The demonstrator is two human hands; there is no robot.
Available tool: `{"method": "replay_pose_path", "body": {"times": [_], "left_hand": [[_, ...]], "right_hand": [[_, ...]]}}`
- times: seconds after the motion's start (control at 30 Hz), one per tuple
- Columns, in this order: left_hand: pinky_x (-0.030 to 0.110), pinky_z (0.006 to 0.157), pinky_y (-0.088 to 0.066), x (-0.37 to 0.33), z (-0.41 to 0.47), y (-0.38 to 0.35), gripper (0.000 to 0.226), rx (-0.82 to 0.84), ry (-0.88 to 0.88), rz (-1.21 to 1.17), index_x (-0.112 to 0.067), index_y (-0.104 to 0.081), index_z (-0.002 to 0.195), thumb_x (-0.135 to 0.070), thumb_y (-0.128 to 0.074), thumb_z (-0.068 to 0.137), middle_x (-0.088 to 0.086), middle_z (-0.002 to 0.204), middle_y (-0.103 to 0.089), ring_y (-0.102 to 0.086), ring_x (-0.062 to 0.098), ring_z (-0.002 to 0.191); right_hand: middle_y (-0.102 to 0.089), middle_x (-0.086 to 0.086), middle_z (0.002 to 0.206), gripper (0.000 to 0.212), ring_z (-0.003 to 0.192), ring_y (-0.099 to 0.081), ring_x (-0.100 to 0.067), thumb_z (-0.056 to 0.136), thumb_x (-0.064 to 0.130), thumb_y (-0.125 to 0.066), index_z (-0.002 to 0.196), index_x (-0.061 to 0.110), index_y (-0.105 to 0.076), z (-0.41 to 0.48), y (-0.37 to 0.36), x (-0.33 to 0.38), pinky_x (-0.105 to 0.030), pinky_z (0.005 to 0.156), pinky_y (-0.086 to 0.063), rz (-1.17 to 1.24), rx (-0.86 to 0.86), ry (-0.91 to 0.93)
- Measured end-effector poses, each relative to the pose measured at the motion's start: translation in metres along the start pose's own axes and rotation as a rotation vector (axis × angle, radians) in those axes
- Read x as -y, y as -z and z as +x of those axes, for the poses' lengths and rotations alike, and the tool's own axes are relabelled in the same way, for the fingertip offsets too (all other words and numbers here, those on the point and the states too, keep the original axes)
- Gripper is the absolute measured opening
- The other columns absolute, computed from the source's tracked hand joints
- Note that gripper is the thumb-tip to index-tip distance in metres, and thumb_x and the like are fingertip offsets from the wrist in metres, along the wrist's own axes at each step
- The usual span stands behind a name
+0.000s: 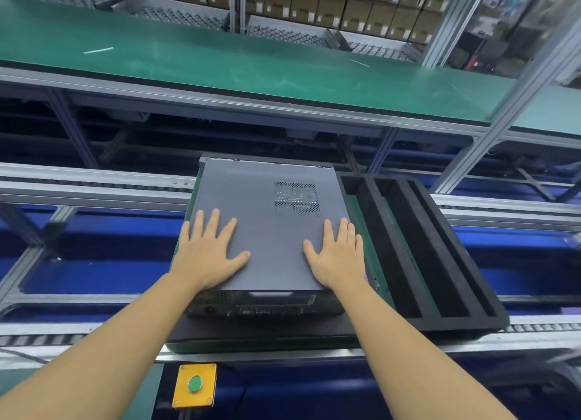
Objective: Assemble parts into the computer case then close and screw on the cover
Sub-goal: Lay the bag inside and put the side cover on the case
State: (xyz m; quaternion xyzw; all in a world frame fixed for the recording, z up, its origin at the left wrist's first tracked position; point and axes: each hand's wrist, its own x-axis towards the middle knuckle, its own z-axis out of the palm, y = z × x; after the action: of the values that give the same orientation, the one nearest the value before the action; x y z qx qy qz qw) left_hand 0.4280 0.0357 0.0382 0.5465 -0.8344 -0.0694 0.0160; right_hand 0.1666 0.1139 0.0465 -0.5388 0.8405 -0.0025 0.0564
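- Grey metal cover sits flat on top of the case, with a vent grille in its far right part.
- Case lies flat in the middle of the view on a green-edged pallet, port side facing the camera.
- Left hand is palm down on the near left part of the cover. Fingers are straight and spread, so it's gripping nothing, just lying flat on the metal.
- Right hand does the same on the near right part, right by the cover's edge. Fingers are straight and a bit closer together, nothing held.
- Can't tell how hard either hand pushes, fwiw.
- Black foam block with long slots sits just beside the case on the right, on the same pallet, angled a little.
- Pallet rides on silver roller rails that run left to right, blue panels underneath.
- Yellow box with a green button is at the near edge, below the pallet's left end.
- Farther back there's a long green belt on an aluminium frame, with stacked cardboard boxes behind it.
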Motion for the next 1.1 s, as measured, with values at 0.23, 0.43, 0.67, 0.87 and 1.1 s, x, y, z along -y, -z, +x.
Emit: {"method": "replay_pose_path", "body": {"times": [0.23, 0.43, 0.67, 0.87, 1.1], "left_hand": [[0.069, 0.111, 0.011, 0.014, -0.008, 0.008, 0.116, 0.187, -0.262, 0.115, -0.064, 0.028, 0.137, -0.108, -0.025, 0.044, -0.012, 0.159, 0.03, 0.031, 0.027, 0.146], [0.075, 0.108, 0.004, 0.01, -0.011, 0.009, 0.117, 0.185, -0.136, 0.044, -0.074, 0.021, 0.131, -0.107, -0.037, 0.035, -0.013, 0.15, 0.046, 0.042, 0.035, 0.138], [0.075, 0.108, -0.001, 0.005, -0.012, 0.013, 0.125, 0.252, -0.048, -0.001, -0.074, 0.023, 0.13, -0.106, -0.043, 0.029, -0.009, 0.154, 0.042, 0.038, 0.039, 0.14], [0.061, 0.112, -0.025, 0.007, -0.019, 0.011, 0.13, 0.181, -0.032, -0.022, -0.065, 0.016, 0.141, -0.107, -0.039, 0.031, -0.005, 0.161, 0.028, 0.028, 0.036, 0.146], [0.06, 0.111, -0.03, 0.006, -0.019, 0.01, 0.132, 0.167, -0.036, -0.021, -0.061, 0.01, 0.145, -0.105, -0.041, 0.032, -0.005, 0.162, 0.024, 0.027, 0.036, 0.146]], "right_hand": [[0.009, -0.013, 0.17, 0.079, 0.157, 0.009, -0.031, 0.098, 0.068, -0.015, 0.164, 0.025, -0.004, 0.005, 0.0, 0.001, -0.052, 0.126, -0.001, 0.041, 0.002, -0.021], [0.027, 0.001, 0.167, 0.101, 0.153, 0.025, -0.031, 0.071, 0.097, -0.019, 0.159, 0.05, -0.005, -0.003, 0.008, -0.016, -0.063, 0.12, 0.004, 0.057, 0.126, 0.221], [0.036, 0.005, 0.163, 0.127, 0.15, 0.033, -0.029, 0.058, 0.099, -0.05, 0.152, 0.053, 0.022, -0.003, 0.013, -0.033, -0.073, 0.115, 0.011, -0.106, 0.306, 0.448], [0.026, 0.009, 0.167, 0.12, 0.154, 0.023, -0.026, 0.055, 0.101, -0.042, 0.153, 0.056, 0.012, -0.007, 0.009, -0.036, -0.071, 0.116, 0.003, -0.062, 0.219, 0.433], [0.024, 0.011, 0.167, 0.121, 0.154, 0.025, -0.024, 0.055, 0.1, -0.047, 0.153, 0.057, 0.01, -0.004, 0.006, -0.036, -0.071, 0.116, 0.003, -0.039, 0.226, 0.425]]}}
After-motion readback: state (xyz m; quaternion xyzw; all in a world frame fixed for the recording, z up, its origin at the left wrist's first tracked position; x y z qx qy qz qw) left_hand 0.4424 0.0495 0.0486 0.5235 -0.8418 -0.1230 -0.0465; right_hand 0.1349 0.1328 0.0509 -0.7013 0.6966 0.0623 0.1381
